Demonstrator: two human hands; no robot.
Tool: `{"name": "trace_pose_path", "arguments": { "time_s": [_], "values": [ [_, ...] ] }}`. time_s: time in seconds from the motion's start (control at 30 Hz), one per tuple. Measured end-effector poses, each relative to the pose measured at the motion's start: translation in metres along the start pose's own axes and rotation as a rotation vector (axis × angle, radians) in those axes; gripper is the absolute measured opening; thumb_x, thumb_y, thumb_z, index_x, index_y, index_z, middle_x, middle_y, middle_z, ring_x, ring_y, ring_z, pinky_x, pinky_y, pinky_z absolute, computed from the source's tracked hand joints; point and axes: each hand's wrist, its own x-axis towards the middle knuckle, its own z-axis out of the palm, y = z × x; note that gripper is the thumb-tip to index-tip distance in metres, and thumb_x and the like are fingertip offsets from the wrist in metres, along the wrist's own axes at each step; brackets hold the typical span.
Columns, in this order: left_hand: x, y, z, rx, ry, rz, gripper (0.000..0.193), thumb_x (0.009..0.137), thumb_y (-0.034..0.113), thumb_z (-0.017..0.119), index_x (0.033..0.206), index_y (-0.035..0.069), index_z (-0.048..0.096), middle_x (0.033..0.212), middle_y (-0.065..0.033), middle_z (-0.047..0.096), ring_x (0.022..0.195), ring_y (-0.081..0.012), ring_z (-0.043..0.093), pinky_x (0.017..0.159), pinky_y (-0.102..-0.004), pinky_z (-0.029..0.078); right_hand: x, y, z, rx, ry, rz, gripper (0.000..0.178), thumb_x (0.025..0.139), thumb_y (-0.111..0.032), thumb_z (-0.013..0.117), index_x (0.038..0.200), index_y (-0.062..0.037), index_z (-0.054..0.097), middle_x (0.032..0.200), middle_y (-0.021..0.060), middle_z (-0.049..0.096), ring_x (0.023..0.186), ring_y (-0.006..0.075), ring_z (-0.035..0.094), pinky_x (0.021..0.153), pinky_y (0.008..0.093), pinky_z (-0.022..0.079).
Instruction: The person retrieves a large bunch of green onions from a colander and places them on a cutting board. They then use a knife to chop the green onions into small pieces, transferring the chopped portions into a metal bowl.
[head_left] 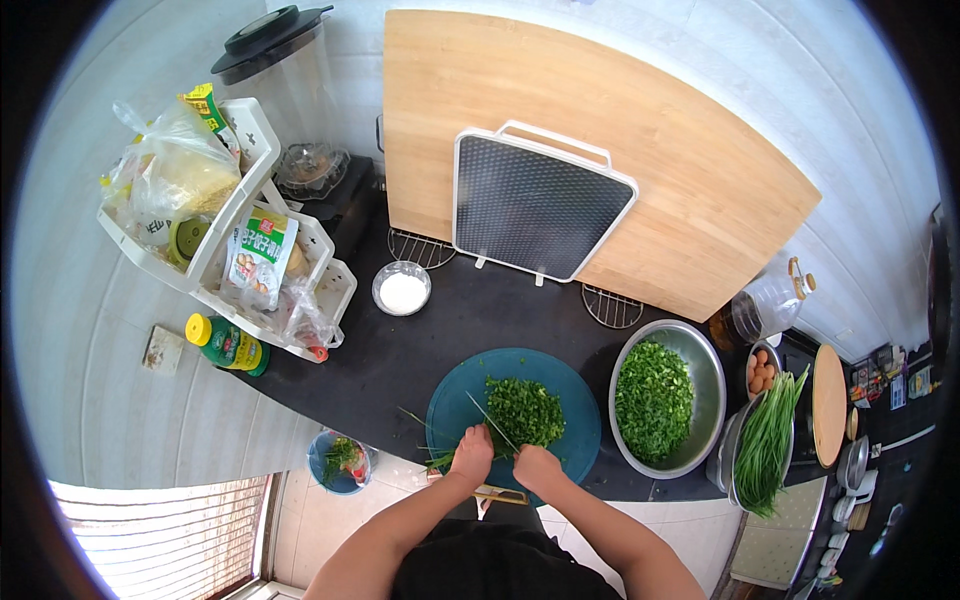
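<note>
So the right hand [537, 470] is wrapped around the handle end of a kitchen knife [489, 417], blade angling up and away to its left, right at the edge of a heap of chopped chives [530, 408]. That heap sits just ahead of the right hand on a round blue-green cutting board [577, 405]. The left hand [472, 457] is right beside the blade, fingers curled in, with a few uncut chive stalks [437, 460] poking out on its left; honestly can't tell if it's actually pinching them.

Off to the right of the right hand there's a big steel bowl [709, 385] of finely cut greens [652, 402], then a bunch of long whole chives [768, 450], with some brown eggs [762, 372] just beyond those. Well ahead of the left hand and a bit left is a little clear bowl of white powder [402, 294]. Below and left of that hand, a small bin [345, 488] holds green scraps.
</note>
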Motion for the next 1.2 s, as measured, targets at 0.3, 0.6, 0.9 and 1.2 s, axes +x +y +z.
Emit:
{"name": "trace_pose_path", "arguments": {
  "time_s": [0.3,0.6,0.9,1.2],
  "values": [
    [-0.001,-0.002,0.001,-0.117,-0.029,-0.025,0.039,0.071,0.003,0.051,0.108,-0.009,0.05,0.095,-0.0148,0.049,0.09,-0.0268,0.05,0.075,-0.0317,0.048,0.042,-0.029,0.017,0.06,0.191,-0.011,0.022,0.081,-0.018,0.052,0.08,0.0015,0.061,0.072,0.0251,0.062,0.073,0.0406,0.063,0.066,0.0455,0.052],
    [0.005,0.008,0.006,-0.032,0.088,-0.038,0.049,0.072,0.003,0.052,0.118,-0.011,0.046,0.098,-0.0139,0.05,0.091,-0.0263,0.05,0.078,-0.0307,0.047,0.007,0.007,-0.023,0.354,0.314,0.025,0.031,0.084,-0.03,0.059,0.08,0.0013,0.061,0.066,0.0223,0.06,0.067,0.0394,0.061,0.059,0.0433,0.047],
    [-0.001,0.02,-0.038,-0.105,0.022,-0.137,0.071,0.075,0.029,0.064,0.127,-0.011,0.037,0.114,-0.0181,0.046,0.102,-0.0318,0.045,0.09,-0.0411,0.037,-0.046,0.026,-0.038,0.343,0.319,-0.001,0.035,0.087,-0.035,0.054,0.081,-0.0007,0.056,0.065,0.021,0.061,0.066,0.0416,0.06,0.06,0.0476,0.047],
    [-0.001,0.007,-0.014,-0.075,0.073,-0.064,0.054,0.081,0.033,0.06,0.118,-0.006,0.05,0.103,-0.0132,0.052,0.093,-0.028,0.051,0.08,-0.0367,0.045,-0.057,0.021,-0.005,0.295,0.327,-0.012,0.033,0.092,-0.032,0.047,0.081,-0.0011,0.052,0.064,0.0227,0.059,0.064,0.0431,0.058,0.058,0.0501,0.046]
  ]
}}
